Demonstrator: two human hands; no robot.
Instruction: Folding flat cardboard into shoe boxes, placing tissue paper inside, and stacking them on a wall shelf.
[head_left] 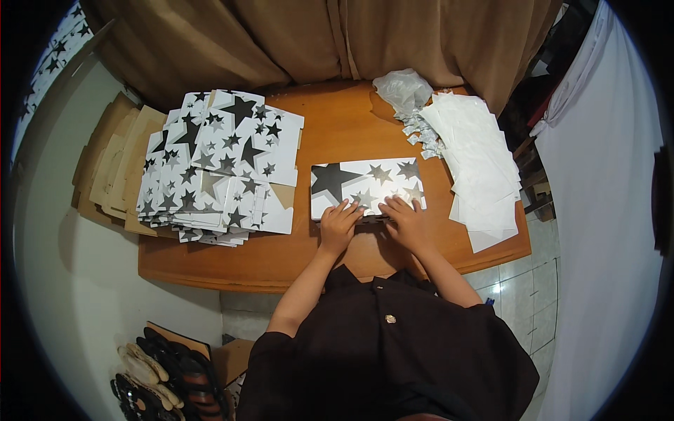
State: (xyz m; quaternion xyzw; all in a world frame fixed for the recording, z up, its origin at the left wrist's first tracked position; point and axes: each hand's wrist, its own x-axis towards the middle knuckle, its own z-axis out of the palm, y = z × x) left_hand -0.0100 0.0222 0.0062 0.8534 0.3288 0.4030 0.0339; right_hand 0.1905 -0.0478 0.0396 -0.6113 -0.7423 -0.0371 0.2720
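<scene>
the left hand (340, 226) and right hand (406, 223) lie side by side on the near edge of a flat box (365, 184), white card printed with black and grey stars, which sits on the table (337, 130) just right of the middle, close to its near edge. both hands are spread, fingers flat and pressing down; neither is closed round anything, they only bear on the card's near strip. whether a flap is tucked under the fingertips cannot be told from here.

judged from this, the step is creasing or pressing down the near edge of the box. to do it well, keep the card square to the near edge of the table so it cannot swing, press with the flats of the fingers rather than the tips, and run the pressure outward from the middle toward both near corners so the fold comes straight. keep the thumbs off the printed face to save it from dents.

toward the left edge of the table lies a stack (221, 165) of like star-printed cards, fanned and overhanging; plain brown cards (112, 165) lie beyond that edge. along the right edge is a pile of white sheets (481, 165). at the far edge, right of centre, sits a crumpled bag (401, 88) with small scraps (421, 133) spilled just before it. a brown curtain (316, 35) hangs behind.
</scene>
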